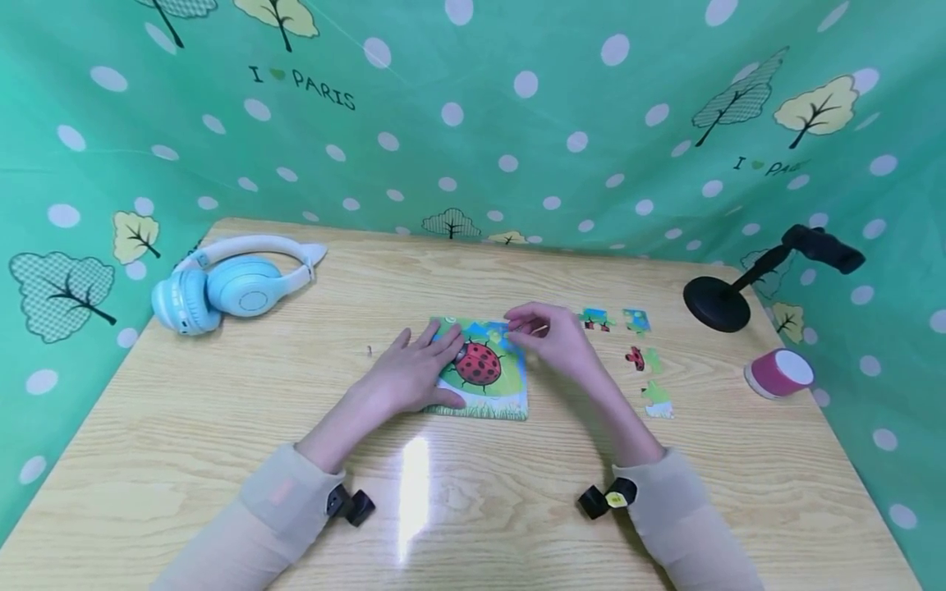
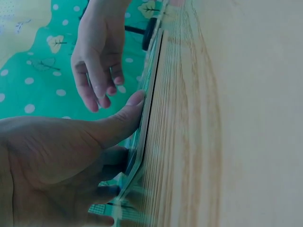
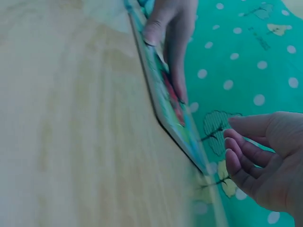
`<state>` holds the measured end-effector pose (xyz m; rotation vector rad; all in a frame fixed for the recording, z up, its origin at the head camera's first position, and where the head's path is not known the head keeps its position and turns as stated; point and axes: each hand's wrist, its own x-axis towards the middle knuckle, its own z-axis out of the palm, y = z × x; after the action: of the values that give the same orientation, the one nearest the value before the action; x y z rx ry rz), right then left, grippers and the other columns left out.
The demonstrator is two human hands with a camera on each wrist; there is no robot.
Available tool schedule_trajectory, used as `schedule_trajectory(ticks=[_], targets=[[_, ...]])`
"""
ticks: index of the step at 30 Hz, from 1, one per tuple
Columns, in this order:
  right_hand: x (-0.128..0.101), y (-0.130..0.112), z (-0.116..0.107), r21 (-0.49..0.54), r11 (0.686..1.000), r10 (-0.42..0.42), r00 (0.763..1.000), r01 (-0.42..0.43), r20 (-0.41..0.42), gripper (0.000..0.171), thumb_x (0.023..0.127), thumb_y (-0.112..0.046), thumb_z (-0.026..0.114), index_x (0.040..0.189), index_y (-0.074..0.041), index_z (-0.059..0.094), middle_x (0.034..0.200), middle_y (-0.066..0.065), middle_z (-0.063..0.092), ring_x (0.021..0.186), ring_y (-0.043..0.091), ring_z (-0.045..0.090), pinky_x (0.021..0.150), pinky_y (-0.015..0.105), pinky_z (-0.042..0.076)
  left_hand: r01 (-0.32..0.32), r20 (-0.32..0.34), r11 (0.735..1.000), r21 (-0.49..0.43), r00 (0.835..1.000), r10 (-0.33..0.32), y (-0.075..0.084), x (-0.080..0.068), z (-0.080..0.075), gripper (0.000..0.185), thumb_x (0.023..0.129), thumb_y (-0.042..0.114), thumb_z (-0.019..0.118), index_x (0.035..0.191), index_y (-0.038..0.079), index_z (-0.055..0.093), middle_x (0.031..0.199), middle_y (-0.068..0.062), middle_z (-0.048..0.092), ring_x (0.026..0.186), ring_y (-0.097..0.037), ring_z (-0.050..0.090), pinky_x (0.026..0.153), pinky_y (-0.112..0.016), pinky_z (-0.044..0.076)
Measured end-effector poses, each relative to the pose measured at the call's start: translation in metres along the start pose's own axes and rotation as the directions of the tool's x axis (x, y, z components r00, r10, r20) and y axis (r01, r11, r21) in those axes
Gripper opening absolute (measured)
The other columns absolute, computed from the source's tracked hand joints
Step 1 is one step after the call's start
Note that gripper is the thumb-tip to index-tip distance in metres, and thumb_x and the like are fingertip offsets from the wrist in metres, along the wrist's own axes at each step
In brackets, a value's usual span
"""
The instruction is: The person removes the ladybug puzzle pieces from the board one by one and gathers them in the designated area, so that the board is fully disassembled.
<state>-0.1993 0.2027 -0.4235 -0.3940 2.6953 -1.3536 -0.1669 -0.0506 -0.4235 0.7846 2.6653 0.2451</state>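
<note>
A ladybug jigsaw puzzle (image 1: pixel 480 365) lies flat in its tray near the middle of the table. Across its left side rests my left hand (image 1: pixel 414 371), fingers spread and the thumb near the lower edge. Over the puzzle's upper right corner hovers my right hand (image 1: pixel 554 336). In the right wrist view, the fingers of the right hand (image 3: pixel 270 156) are loosely bent, apart from the board, and no piece shows between them. Loose puzzle pieces (image 1: pixel 656 400) lie to the right of the board, among them a red and black piece (image 1: pixel 636 358).
Light blue headphones (image 1: pixel 247 286) lie at the back left. A black stand (image 1: pixel 717 304) and a pink and white round container (image 1: pixel 779 373) are at the right edge. A green dotted cloth (image 1: pixel 480 123) hangs behind the wooden table (image 1: pixel 480 509).
</note>
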Motion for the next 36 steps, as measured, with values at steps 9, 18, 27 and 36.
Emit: schedule_trajectory(ticks=[9, 18, 27, 36], targets=[[-0.003, -0.004, 0.022, -0.018, 1.0, -0.019, 0.995, 0.021, 0.098, 0.04, 0.087, -0.012, 0.083, 0.125, -0.007, 0.072, 0.109, 0.008, 0.079, 0.094, 0.019, 0.072, 0.085, 0.036, 0.062, -0.004, 0.004, 1.0, 0.001, 1.0, 0.004, 0.0, 0.0, -0.001, 0.099, 0.091, 0.066, 0.064, 0.165, 0.014, 0.022, 0.175, -0.005, 0.012, 0.162, -0.037, 0.008, 0.127, -0.067, 0.018], [-0.008, -0.008, 0.033, -0.084, 0.996, 0.0, 0.994, 0.01, 0.112, 0.041, 0.085, -0.012, 0.085, 0.124, -0.007, 0.073, 0.108, 0.006, 0.078, 0.092, 0.017, 0.073, 0.08, 0.029, 0.061, -0.002, 0.008, 1.0, -0.002, 1.0, 0.002, 0.0, -0.001, -0.003, 0.098, 0.092, 0.065, 0.063, 0.165, 0.014, 0.022, 0.175, -0.004, 0.012, 0.162, -0.036, 0.009, 0.127, -0.067, 0.018], [-0.008, -0.008, 0.035, -0.125, 0.992, 0.018, 0.992, -0.002, 0.128, 0.043, 0.083, -0.011, 0.086, 0.124, -0.011, 0.073, 0.108, 0.005, 0.076, 0.093, 0.018, 0.069, 0.082, 0.032, 0.058, 0.0, 0.006, 1.0, -0.004, 1.0, 0.0, 0.0, 0.0, -0.002, 0.098, 0.092, 0.065, 0.063, 0.165, 0.015, 0.022, 0.175, -0.004, 0.012, 0.162, -0.036, 0.009, 0.127, -0.066, 0.018], [-0.009, -0.008, 0.036, -0.126, 0.992, 0.032, 0.991, -0.015, 0.133, 0.048, 0.08, -0.012, 0.089, 0.125, -0.013, 0.072, 0.108, 0.004, 0.076, 0.094, 0.018, 0.068, 0.081, 0.031, 0.055, 0.001, 0.011, 1.0, -0.009, 1.0, -0.001, 0.001, -0.001, -0.002, 0.097, 0.092, 0.065, 0.063, 0.165, 0.015, 0.022, 0.175, -0.004, 0.012, 0.162, -0.036, 0.008, 0.128, -0.066, 0.017]])
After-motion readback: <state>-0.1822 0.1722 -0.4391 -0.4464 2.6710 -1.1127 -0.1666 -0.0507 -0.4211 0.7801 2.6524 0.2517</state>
